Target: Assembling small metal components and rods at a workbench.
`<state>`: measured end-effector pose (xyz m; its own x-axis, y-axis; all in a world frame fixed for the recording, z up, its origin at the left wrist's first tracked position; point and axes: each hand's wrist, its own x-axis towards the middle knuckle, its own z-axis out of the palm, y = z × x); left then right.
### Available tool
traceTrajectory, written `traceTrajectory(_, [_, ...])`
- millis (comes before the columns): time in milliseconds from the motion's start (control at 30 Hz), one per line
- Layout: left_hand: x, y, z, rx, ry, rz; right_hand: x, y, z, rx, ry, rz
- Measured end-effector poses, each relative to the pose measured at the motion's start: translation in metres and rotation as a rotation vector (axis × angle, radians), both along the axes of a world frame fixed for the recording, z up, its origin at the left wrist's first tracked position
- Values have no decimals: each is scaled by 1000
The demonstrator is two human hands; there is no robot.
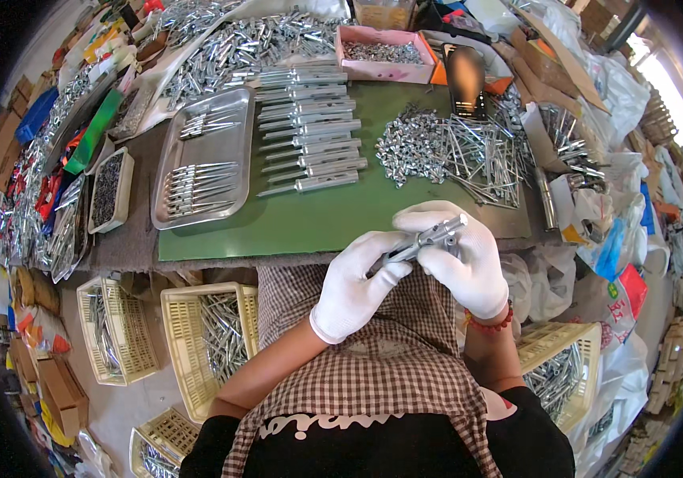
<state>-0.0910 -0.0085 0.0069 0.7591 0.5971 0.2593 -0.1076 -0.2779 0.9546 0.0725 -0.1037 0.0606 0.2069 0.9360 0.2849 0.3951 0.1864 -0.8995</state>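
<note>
Both my hands wear white gloves and meet above the near edge of the green work mat. A silvery metal cylinder with slots or holes in its side is between them, pointing up to the right. My left hand pinches its lower left end, while my right hand has its fingers wrapped about the other end. The fingers cover part of the cylinder. Beyond my hands lie a pile of small metal fittings and a heap of long thin metal rods.
Several similar metal assemblies lie in a row on the mat. Left of them is a metal tray with pointed rods. A pink box of small parts and a phone stand behind. Yellow baskets sit below the table.
</note>
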Motion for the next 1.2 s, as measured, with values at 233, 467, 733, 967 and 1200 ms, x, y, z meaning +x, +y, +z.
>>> traceTrajectory(233, [1,-1,-1,-42,-59,-39,-9,-2,4,-63,350,-78])
traceTrajectory(467, [3,-2,1,-55,-21,17,-4,8,-3,206,-303,-145])
traceTrajectory(733, [4,3,-21,-245,38,-75,-11,-2,16,-127,-98,-244])
traceTrajectory(967, [12,18,-12,-22,-197,14,-6,-3,34,23,-234,-379])
traceTrajectory(1200, [17,21,1,44,-239,-22,-11,2,24,57,-202,-340])
